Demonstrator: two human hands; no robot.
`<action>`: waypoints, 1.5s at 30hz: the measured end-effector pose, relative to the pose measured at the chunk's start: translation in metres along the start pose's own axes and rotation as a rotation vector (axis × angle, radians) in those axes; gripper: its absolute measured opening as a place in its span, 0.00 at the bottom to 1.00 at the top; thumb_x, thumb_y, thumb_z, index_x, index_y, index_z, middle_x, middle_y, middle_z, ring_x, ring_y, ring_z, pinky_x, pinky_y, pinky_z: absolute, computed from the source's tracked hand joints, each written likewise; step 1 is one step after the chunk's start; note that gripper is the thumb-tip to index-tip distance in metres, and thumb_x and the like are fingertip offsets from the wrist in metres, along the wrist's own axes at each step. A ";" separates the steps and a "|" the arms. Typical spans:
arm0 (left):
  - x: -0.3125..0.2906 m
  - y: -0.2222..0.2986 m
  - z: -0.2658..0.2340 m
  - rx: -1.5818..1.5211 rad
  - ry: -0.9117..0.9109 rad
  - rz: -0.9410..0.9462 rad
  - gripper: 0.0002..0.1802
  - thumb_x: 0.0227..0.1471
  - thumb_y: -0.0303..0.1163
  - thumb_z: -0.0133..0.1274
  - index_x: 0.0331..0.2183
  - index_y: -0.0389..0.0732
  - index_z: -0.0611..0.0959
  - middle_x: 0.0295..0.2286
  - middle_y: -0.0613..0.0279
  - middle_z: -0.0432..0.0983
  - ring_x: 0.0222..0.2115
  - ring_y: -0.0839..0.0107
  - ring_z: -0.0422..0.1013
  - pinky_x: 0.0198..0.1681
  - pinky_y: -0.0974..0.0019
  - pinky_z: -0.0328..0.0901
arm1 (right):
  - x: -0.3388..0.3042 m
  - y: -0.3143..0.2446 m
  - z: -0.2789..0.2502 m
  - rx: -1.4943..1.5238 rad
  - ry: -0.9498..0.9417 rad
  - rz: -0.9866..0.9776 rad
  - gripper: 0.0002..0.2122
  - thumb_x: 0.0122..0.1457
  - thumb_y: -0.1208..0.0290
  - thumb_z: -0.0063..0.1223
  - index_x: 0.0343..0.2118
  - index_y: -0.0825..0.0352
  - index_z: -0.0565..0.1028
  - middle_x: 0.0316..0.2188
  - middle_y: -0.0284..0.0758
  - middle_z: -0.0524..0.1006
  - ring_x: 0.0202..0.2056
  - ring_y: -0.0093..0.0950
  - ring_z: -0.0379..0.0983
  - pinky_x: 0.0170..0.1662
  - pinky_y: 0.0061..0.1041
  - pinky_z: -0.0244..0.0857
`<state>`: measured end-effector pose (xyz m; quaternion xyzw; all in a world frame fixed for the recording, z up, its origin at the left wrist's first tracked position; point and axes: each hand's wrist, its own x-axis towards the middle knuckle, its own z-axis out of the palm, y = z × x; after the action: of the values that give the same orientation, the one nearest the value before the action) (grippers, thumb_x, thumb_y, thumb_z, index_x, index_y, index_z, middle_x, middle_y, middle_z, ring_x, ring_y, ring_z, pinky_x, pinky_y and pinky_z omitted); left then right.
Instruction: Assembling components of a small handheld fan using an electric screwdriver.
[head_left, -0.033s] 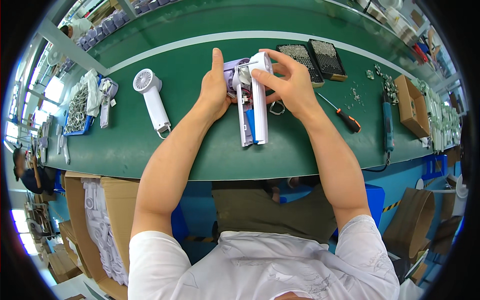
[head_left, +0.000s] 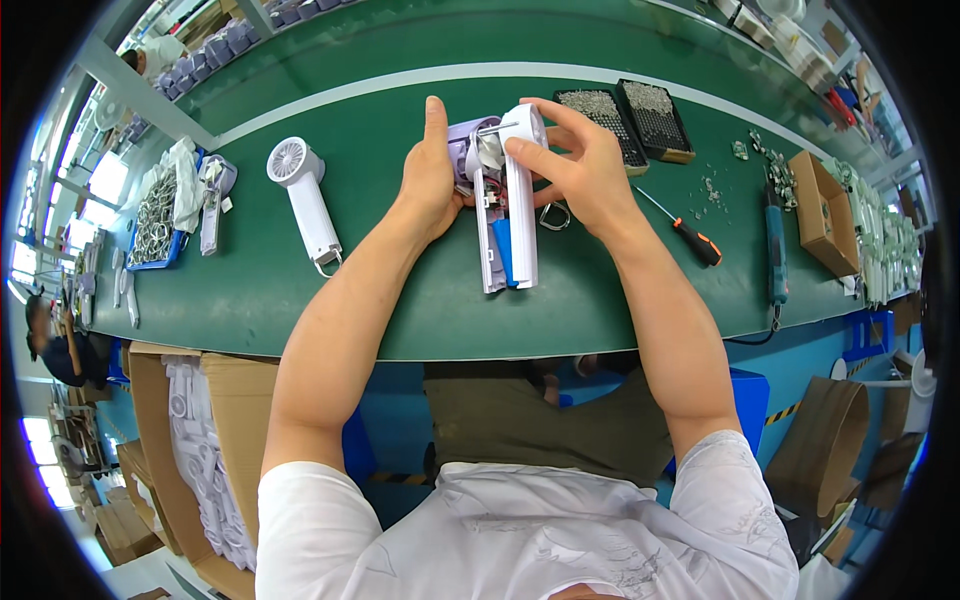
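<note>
Over the middle of the bench I hold an opened handheld fan, its casing split lengthwise. My left hand [head_left: 430, 178] grips the half with the lilac fan head [head_left: 459, 145], thumb pointing up and the other fingers mostly hidden. My right hand [head_left: 585, 168] is closed round the head of the white casing half [head_left: 521, 225], thumb in front. Between the halves show thin wires and a blue part [head_left: 502, 250] in the handle. A wire loop [head_left: 555, 215] lies beside the right hand. Farther left, a whole white handheld fan [head_left: 304, 200] rests on the bench.
Two black trays of small screws [head_left: 655, 105] stand beyond my right hand. A screwdriver [head_left: 697, 240], a teal corded electric screwdriver [head_left: 775, 245] and a cardboard box [head_left: 828, 215] are at right. At left are a blue tray [head_left: 155, 266] of metal rings and another fan part [head_left: 212, 205].
</note>
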<state>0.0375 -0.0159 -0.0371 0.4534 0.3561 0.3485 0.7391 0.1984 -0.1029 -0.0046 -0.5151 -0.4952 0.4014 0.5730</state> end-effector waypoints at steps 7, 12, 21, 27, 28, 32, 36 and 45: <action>0.001 -0.002 -0.002 -0.067 -0.027 0.012 0.50 0.59 0.72 0.29 0.42 0.29 0.77 0.29 0.49 0.78 0.22 0.55 0.78 0.25 0.50 0.78 | 0.001 -0.007 -0.008 -0.027 -0.014 -0.012 0.29 0.56 0.68 0.62 0.58 0.74 0.67 0.40 0.45 0.79 0.34 0.33 0.81 0.27 0.28 0.78; -0.009 0.010 0.004 -0.039 0.005 -0.025 0.50 0.58 0.73 0.30 0.41 0.28 0.77 0.29 0.47 0.77 0.21 0.52 0.77 0.25 0.49 0.78 | 0.005 -0.017 -0.022 -0.004 0.043 -0.016 0.31 0.56 0.64 0.61 0.59 0.76 0.66 0.41 0.47 0.79 0.32 0.35 0.81 0.26 0.30 0.78; -0.008 0.010 -0.001 -0.111 -0.017 -0.093 0.49 0.57 0.73 0.32 0.38 0.30 0.78 0.27 0.46 0.75 0.23 0.50 0.76 0.28 0.44 0.77 | 0.056 -0.034 -0.044 -0.339 -0.052 0.018 0.31 0.52 0.60 0.64 0.58 0.70 0.71 0.39 0.44 0.79 0.31 0.29 0.80 0.26 0.29 0.76; -0.010 0.011 -0.005 -0.199 -0.040 -0.110 0.49 0.58 0.73 0.29 0.39 0.31 0.79 0.27 0.46 0.76 0.23 0.51 0.76 0.28 0.46 0.76 | 0.114 -0.028 -0.005 -0.866 -0.123 -0.126 0.37 0.45 0.55 0.66 0.56 0.76 0.70 0.42 0.50 0.80 0.33 0.38 0.82 0.30 0.34 0.79; -0.010 0.010 -0.008 -0.221 -0.067 -0.110 0.49 0.58 0.73 0.28 0.39 0.30 0.78 0.26 0.46 0.76 0.23 0.50 0.76 0.27 0.46 0.76 | 0.120 -0.026 0.001 -0.864 -0.122 -0.134 0.37 0.45 0.55 0.66 0.56 0.76 0.70 0.42 0.50 0.80 0.33 0.38 0.82 0.30 0.34 0.79; -0.009 0.010 -0.010 -0.270 -0.120 -0.120 0.49 0.59 0.73 0.25 0.38 0.32 0.78 0.26 0.47 0.76 0.23 0.51 0.76 0.28 0.47 0.75 | 0.142 0.001 0.010 -1.112 -0.154 -0.249 0.35 0.44 0.54 0.65 0.53 0.75 0.73 0.40 0.50 0.81 0.35 0.42 0.81 0.42 0.33 0.76; -0.007 0.010 -0.016 -0.318 -0.134 -0.075 0.47 0.60 0.72 0.24 0.37 0.36 0.79 0.24 0.51 0.77 0.21 0.57 0.75 0.24 0.57 0.74 | 0.139 0.010 0.026 -1.223 -0.233 -0.185 0.38 0.45 0.49 0.65 0.55 0.73 0.72 0.45 0.53 0.78 0.48 0.46 0.76 0.54 0.36 0.69; -0.002 0.018 -0.021 -0.439 -0.239 -0.018 0.46 0.60 0.71 0.25 0.36 0.35 0.79 0.24 0.51 0.77 0.20 0.58 0.75 0.21 0.61 0.73 | 0.055 -0.003 0.026 -0.495 0.453 -0.526 0.13 0.64 0.64 0.49 0.33 0.69 0.79 0.28 0.46 0.78 0.33 0.41 0.78 0.38 0.37 0.72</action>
<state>0.0149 -0.0022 -0.0269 0.3168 0.1858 0.3548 0.8598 0.1834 -0.0450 0.0062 -0.5685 -0.5527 -0.0130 0.6092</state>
